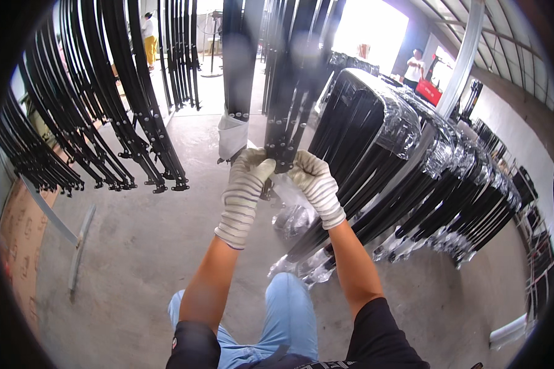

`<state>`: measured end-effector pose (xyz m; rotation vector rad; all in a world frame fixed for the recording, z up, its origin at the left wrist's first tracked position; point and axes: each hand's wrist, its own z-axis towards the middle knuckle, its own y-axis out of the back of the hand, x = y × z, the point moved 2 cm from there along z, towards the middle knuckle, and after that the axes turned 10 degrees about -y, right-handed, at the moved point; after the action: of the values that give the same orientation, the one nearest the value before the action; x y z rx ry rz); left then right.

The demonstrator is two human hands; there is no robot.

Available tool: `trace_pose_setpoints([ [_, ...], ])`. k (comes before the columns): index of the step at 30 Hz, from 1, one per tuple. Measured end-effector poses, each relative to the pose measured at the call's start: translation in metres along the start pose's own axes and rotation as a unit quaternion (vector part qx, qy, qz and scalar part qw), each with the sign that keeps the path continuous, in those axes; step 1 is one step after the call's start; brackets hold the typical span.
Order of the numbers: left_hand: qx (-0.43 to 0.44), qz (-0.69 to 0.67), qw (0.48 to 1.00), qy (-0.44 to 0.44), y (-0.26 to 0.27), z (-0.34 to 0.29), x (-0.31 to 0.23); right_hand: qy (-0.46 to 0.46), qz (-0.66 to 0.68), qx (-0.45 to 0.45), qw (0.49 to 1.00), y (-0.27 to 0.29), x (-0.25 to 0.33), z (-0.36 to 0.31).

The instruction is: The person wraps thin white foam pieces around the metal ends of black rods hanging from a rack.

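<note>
In front of me a black metal bar (281,138) with round fittings hangs down, its lower end between my gloved hands. My left hand (247,175) has its fingers closed against the left side of that end; what they pinch is hidden. Pinched in my right hand (314,181), on the other side, is a piece of translucent plastic film (291,192) that trails below the bar's tip. Just left, a second black bar (239,80) hangs with a white wrap (232,139) around its lower end. Both gloves are whitish knit with striped cuffs.
Rows of black bars (104,104) hang at the left. Close on my right, several plastic-wrapped black bars (375,154) hang in a long row beside a grey post (461,61). Metal stand legs (82,246) reach the concrete floor. Two people (149,40) (415,67) are farther back.
</note>
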<state>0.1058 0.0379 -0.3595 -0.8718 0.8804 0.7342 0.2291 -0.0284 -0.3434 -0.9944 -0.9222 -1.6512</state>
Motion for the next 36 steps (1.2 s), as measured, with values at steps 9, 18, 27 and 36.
trace_pose_setpoints([
  [9, -0.039, 0.112, 0.922, -0.368, -0.002, 0.016, -0.020, -0.010, -0.051, 0.045, 0.998, 0.011, -0.011, 0.017],
  [18, 0.108, 0.114, 0.986, -0.047, 0.001, 0.063, -0.044, -0.033, -0.107, -0.143, 0.983, -0.019, -0.039, -0.006],
  [27, 0.204, 0.169, 0.964, -0.014, 0.022, 0.065, -0.047, -0.114, 0.045, -0.154, 0.980, -0.032, -0.039, -0.002],
  [36, 0.353, -0.163, 0.918, 0.073, 0.009, 0.053, -0.048, 0.112, -0.278, -0.268, 0.916, -0.023, -0.032, -0.010],
])
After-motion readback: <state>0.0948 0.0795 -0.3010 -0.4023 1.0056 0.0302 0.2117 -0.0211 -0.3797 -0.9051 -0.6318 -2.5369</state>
